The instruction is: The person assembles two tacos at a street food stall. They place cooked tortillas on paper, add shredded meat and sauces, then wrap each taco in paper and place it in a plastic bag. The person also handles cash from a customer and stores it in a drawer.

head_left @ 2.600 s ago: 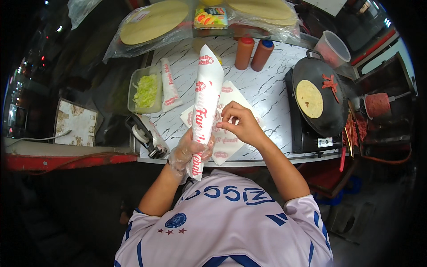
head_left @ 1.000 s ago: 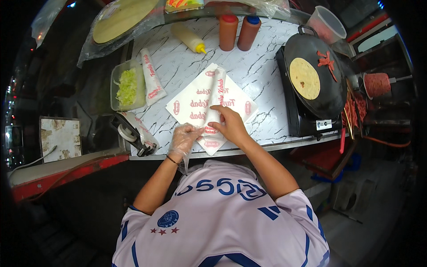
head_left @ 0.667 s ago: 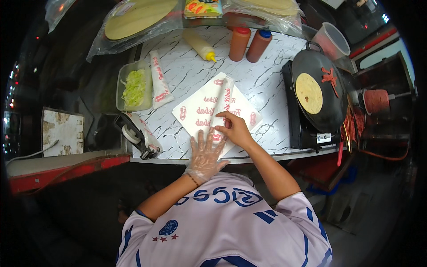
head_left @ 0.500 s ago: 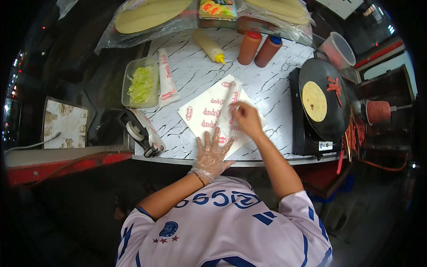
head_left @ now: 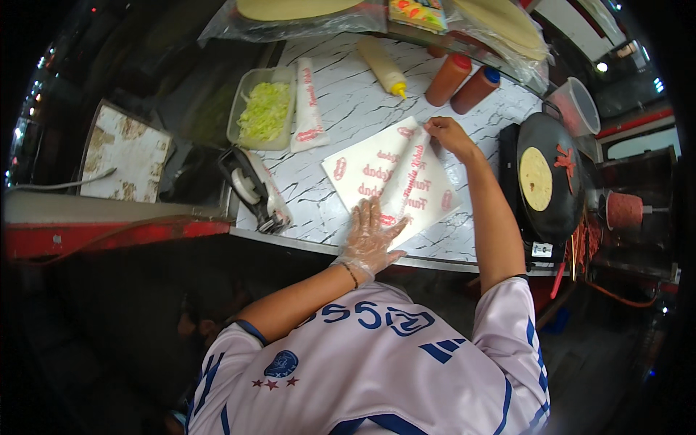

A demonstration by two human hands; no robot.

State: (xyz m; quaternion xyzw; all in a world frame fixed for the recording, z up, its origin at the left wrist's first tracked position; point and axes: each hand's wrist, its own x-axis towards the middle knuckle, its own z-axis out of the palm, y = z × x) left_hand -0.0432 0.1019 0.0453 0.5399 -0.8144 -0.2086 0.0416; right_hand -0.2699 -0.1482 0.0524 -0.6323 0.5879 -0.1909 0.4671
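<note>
The left hand (head_left: 368,241) partly hides the printed paper (head_left: 355,164).

A person's gloved left hand (head_left: 367,238) lies palm down at the near side, fingers (head_left: 365,214) spread and pointing away, its forearm (head_left: 299,304) slanting in from the near left. Farther off to the right, the bare right hand (head_left: 452,138) bends leftward at the wrist (head_left: 474,155), fingertips drawn together.

Wrapping paper (head_left: 362,157): white, red print. Left of it: paper-wrapped roll (head_left: 309,109), also white/red; shredded lettuce (head_left: 262,112), pale green. Beyond it: cream squeeze bottle (head_left: 379,61), yellow cap (head_left: 397,88); orange squeeze bottle (head_left: 445,83), red cap (head_left: 460,61); brownish-red squeeze bottle (head_left: 473,93), blue cap (head_left: 492,74). Right of it: black griddle (head_left: 558,214), yellowish tortilla (head_left: 536,174), brown-spotted. Under it: white countertop (head_left: 312,196), dark veining.
</note>
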